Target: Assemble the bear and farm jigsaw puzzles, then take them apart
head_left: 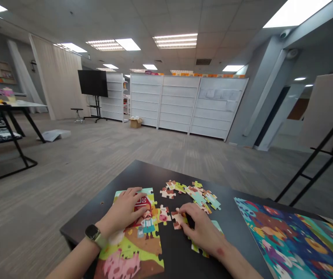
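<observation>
On the black table a partly joined farm puzzle (143, 250) shows a red barn, a farmer and a pink pig. My left hand (128, 207) lies flat over its upper left part, fingers spread, with a watch on the wrist. A piece with a cow's face (163, 214) is attached at the puzzle's right edge. Just right of it, my right hand (198, 226) pinches a brown and cream puzzle piece (178, 219) between thumb and fingers. Beneath that hand other green-edged pieces (197, 248) are partly hidden. Loose puzzle pieces (195, 192) lie heaped beyond it.
Colourful picture sheets (288, 240) lie at the table's right side. The black table (137, 174) has its far edge ahead. A dark easel stand (314, 170) rises at the right. White shelving (178, 102), a screen on a stand (93, 83) and a cardboard box (135, 123) stand farther off.
</observation>
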`<state>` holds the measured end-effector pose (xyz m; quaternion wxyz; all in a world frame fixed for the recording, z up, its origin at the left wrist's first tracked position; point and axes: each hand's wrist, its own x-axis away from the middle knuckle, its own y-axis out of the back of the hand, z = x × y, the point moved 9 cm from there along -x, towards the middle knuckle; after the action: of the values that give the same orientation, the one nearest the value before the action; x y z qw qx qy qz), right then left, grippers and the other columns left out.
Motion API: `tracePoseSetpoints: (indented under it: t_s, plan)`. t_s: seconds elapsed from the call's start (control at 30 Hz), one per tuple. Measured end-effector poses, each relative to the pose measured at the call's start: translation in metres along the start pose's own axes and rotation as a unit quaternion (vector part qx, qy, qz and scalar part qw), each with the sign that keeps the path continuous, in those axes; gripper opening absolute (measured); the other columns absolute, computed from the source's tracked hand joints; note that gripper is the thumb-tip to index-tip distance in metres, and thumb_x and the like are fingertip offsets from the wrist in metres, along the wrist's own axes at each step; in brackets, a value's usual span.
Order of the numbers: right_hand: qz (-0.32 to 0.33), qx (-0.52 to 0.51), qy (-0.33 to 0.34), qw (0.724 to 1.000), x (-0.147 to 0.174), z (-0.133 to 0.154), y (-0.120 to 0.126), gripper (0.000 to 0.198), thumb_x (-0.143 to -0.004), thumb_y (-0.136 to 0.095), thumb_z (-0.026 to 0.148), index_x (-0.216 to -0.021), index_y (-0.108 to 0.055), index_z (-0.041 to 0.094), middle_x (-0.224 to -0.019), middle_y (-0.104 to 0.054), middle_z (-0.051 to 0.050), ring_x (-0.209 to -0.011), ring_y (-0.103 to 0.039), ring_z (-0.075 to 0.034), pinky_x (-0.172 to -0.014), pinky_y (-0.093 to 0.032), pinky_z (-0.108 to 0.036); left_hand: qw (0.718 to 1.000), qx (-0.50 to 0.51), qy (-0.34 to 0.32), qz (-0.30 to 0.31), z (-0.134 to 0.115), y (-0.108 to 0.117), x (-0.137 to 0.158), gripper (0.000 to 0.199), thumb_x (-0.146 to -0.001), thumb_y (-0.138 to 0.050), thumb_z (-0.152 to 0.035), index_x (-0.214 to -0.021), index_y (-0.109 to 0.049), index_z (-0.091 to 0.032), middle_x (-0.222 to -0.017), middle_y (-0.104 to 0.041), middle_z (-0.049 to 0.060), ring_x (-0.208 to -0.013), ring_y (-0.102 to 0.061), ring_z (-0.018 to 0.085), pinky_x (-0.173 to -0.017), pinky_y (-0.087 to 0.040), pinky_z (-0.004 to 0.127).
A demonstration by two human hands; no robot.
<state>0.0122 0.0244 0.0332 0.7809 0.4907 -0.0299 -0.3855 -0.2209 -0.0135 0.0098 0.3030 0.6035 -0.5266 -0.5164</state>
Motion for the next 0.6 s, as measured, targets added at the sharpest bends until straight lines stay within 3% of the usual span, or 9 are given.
tracePoseSetpoints:
  t_s: [0.23, 0.47, 0.6]
  plan:
    - [0.031, 0.007, 0.013, 0.999, -0.006, 0.012, -0.012, 0.019, -0.091, -0.054, 0.015, -0.094, -0.071, 0.023, -0.107, -0.064, -0.007, -0.101, -0.061, -0.021, -0.090, -0.051, -0.036, 1.000, 0.001, -0.005, -0.010, -0.002, 0.002, 0.000, 0.042, -0.095, -0.053, -0.055, -0.126, -0.063, -0.029, -0.140, -0.055, 0.009, -0.127, -0.050, 0.033, -0.105, -0.041, 0.049]
    - [0.023, 0.004, 0.024, 0.999, -0.005, 0.019, -0.008, 0.018, -0.094, -0.051, 0.017, -0.095, -0.068, 0.023, -0.104, -0.064, -0.007, -0.100, -0.061, -0.022, -0.088, -0.052, -0.036, 1.000, 0.006, -0.009, -0.017, -0.001, 0.001, 0.000, 0.041, -0.095, -0.053, -0.055, -0.126, -0.063, -0.029, -0.139, -0.056, 0.009, -0.127, -0.050, 0.032, -0.105, -0.041, 0.048]
    - [0.031, 0.001, 0.053, 0.998, 0.000, 0.036, -0.007, 0.020, -0.088, -0.055, 0.012, -0.101, -0.067, 0.022, -0.105, -0.064, -0.007, -0.100, -0.061, -0.021, -0.087, -0.052, -0.035, 1.000, 0.012, -0.001, -0.009, -0.003, 0.003, 0.000, 0.042, -0.095, -0.053, -0.055, -0.127, -0.063, -0.029, -0.139, -0.055, 0.009, -0.128, -0.049, 0.033, -0.106, -0.041, 0.049]
